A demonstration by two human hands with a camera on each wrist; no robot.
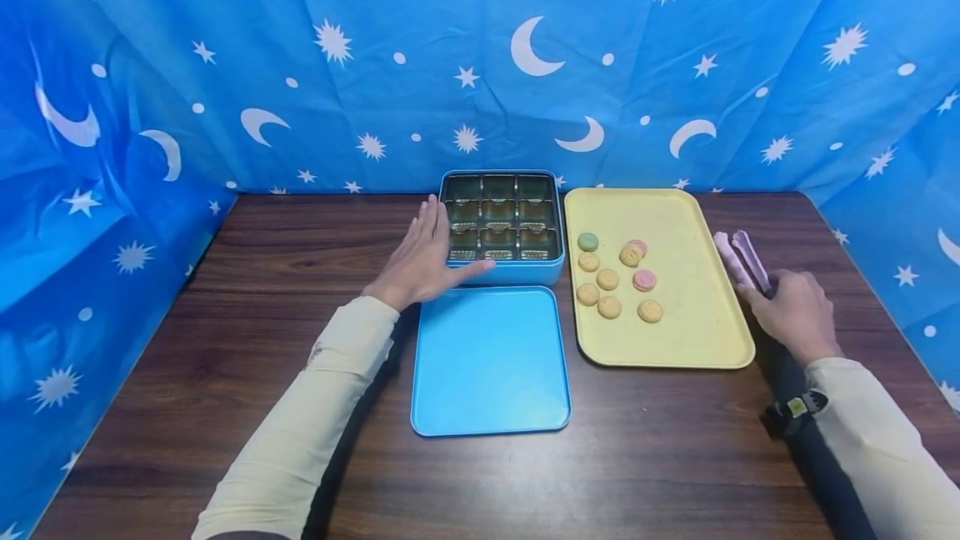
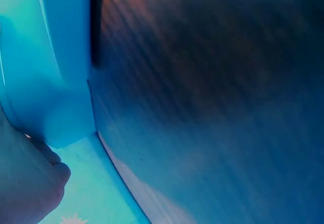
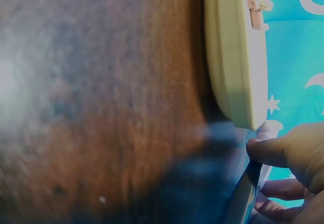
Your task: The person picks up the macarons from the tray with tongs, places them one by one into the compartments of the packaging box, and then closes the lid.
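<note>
My left hand (image 1: 420,261) lies with straight fingers along the left side of a blue tin (image 1: 525,273), its thumb across the front rim. Inside the tin is a dark insert (image 1: 498,211) divided into several compartments. In front of it lies a flat blue lid (image 1: 491,361). At the right, my right hand (image 1: 798,315) grips a pair of pinkish tongs (image 1: 752,263), whose tips point away and stand apart. In the right wrist view, thumb and fingers close round the tongs' handle. A yellow tray (image 1: 705,307) carries several round cookies (image 1: 608,279), mostly tan, with pink and green ones.
Everything stands on a dark wooden table (image 1: 247,340). A blue curtain (image 1: 450,65) with moons and stars hangs behind the table and along both sides. The tray sits close to the tin's right side, its right edge beside the tongs.
</note>
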